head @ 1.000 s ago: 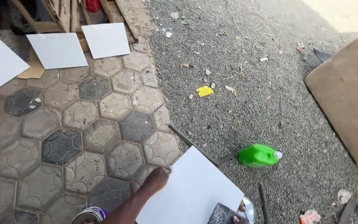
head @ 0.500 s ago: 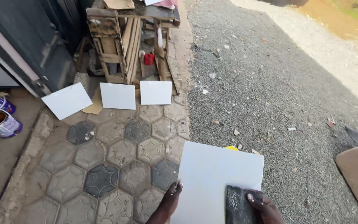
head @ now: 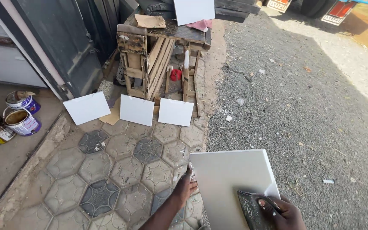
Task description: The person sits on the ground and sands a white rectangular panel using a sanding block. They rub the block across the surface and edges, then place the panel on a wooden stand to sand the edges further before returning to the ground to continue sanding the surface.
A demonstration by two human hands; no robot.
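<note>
A white rectangular tile (head: 231, 179) is held up in front of me, low in the head view. My left hand (head: 185, 187) grips its left edge. My right hand (head: 281, 211) presses a dark, dirty flat tool (head: 251, 208), perhaps a trowel or scraper, against the tile's lower right corner. Three more white tiles lie ahead on the paving: a left tile (head: 86, 107), a middle tile (head: 137, 110) and a right tile (head: 175, 112), the last two leaning at the foot of a wooden stand.
A rough wooden stand (head: 162, 55) stands ahead with another white tile (head: 194, 10) on top. Several paint cans (head: 18, 115) sit at the left by a dark metal door (head: 60, 47). Hexagonal paving (head: 107, 170) meets gravel (head: 303, 106) on the right.
My view has swung up toward the wooden stand and the three tiles. The held tile has stayed between my hands and now sits lower right in view.
</note>
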